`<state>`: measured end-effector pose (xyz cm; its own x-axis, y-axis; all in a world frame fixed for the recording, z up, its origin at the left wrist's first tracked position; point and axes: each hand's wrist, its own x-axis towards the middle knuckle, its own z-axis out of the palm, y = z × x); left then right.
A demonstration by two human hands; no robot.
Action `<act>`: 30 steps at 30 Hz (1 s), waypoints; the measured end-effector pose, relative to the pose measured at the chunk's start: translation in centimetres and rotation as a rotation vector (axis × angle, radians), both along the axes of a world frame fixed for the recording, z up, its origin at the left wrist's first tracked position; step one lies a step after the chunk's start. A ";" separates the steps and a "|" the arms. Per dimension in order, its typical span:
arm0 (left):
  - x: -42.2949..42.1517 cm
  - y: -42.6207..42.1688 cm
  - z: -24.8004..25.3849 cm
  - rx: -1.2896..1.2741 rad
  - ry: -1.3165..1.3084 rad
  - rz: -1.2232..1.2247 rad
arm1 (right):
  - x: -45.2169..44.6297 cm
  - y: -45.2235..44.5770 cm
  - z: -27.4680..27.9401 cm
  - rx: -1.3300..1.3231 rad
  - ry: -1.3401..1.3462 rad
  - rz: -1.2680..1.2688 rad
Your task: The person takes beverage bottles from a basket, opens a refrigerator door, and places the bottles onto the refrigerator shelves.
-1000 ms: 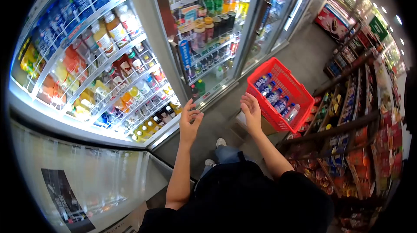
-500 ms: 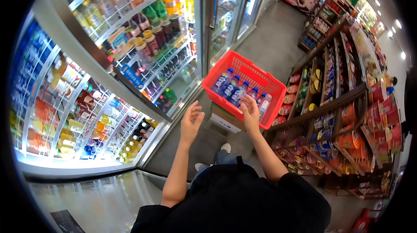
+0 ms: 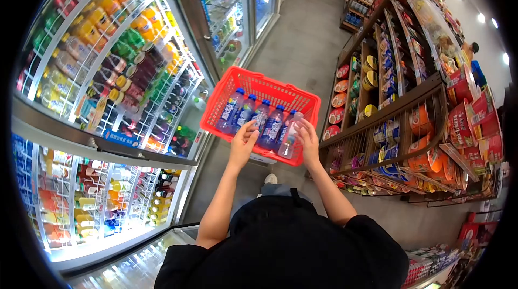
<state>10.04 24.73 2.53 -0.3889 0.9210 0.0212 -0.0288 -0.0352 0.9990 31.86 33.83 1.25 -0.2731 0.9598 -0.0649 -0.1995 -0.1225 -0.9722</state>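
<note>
A red plastic basket (image 3: 280, 88) is in front of me, with several blue-capped bottles in blue labels (image 3: 271, 128) lying side by side in it. At their right end lies a clear bottle with a pale label (image 3: 290, 137). My left hand (image 3: 244, 140) is over the basket's near side, fingers curved and apart, in front of the blue bottles. My right hand (image 3: 307, 139) is at the near right corner, its loosely bent fingers beside the clear bottle. Whether those fingertips touch the bottle is unclear. Neither hand visibly grips anything.
To the left are lit drink coolers with glass doors (image 3: 132, 146) and bottles on wire racks (image 3: 102, 203). A wooden snack shelf (image 3: 388, 162) with cups and packets stands close on the right. A grey floor aisle (image 3: 302, 30) runs ahead between them.
My view has turned, so the basket appears further left and the coolers have shifted. My left hand has moved closer to the bottles; my right hand remains beside the clear bottle.
</note>
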 end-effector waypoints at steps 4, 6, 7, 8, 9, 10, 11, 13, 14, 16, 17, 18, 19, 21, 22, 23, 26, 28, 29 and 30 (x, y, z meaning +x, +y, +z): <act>3.2 4.0 -3.3 -0.083 0.014 -0.128 | 1.4 1.3 -1.4 -0.143 0.049 0.018; 4.7 5.2 -4.5 -0.160 0.002 -0.195 | 1.6 1.9 -2.0 -0.231 0.121 -0.001; 5.3 5.8 -4.9 -0.199 0.035 -0.224 | 1.7 2.0 -2.0 -0.253 0.110 -0.004; 5.7 6.0 -5.1 -0.275 0.022 -0.268 | 1.8 2.1 -2.2 -0.254 0.112 -0.019; 6.1 6.6 -6.6 -0.308 0.063 -0.282 | 1.9 2.1 -2.7 -0.262 0.144 -0.037; 6.3 7.3 -7.3 -0.341 0.105 -0.299 | 1.9 2.1 -3.0 -0.272 0.177 -0.059; 6.2 7.8 -8.0 -0.406 0.179 -0.342 | 2.0 1.9 -3.3 -0.259 0.181 -0.072; 6.3 9.4 -9.2 -0.455 0.284 -0.412 | 2.1 1.7 -3.3 -0.281 0.225 -0.116; 6.5 10.2 -9.8 -0.495 0.385 -0.457 | 2.1 1.7 -3.4 -0.296 0.265 -0.136; 6.7 11.7 -11.3 -0.543 0.457 -0.546 | 1.9 1.7 -3.4 -0.298 0.260 -0.171; 6.8 12.2 -12.0 -0.534 0.473 -0.582 | 1.8 1.7 -3.4 -0.287 0.260 -0.176; 7.0 12.8 -12.2 -0.525 0.491 -0.617 | 1.7 1.6 -3.5 -0.276 0.262 -0.180; 7.2 13.2 -12.3 -0.528 0.488 -0.632 | 1.6 1.6 -3.6 -0.274 0.264 -0.193; 7.5 13.6 -12.6 -0.637 0.514 -0.669 | 1.3 1.5 -3.5 -0.266 0.252 -0.214; 7.6 13.8 -13.1 -0.638 0.515 -0.681 | 1.2 1.5 -3.5 -0.254 0.242 -0.221; 7.6 14.0 -13.4 -0.647 0.538 -0.683 | 1.1 1.3 -3.6 -0.257 0.243 -0.234; 7.2 14.6 -15.2 -0.636 0.555 -0.700 | 0.8 1.3 -4.1 -0.239 0.259 -0.277; 6.7 15.0 -14.9 -0.611 0.545 -0.714 | 1.0 1.3 -4.3 -0.262 0.331 -0.287; 6.3 14.9 -14.7 -0.637 0.491 -0.715 | 1.0 1.3 -4.3 -0.254 0.329 -0.296; 5.9 14.9 -14.1 -0.662 0.438 -0.714 | 1.0 1.3 -4.2 -0.273 0.294 -0.289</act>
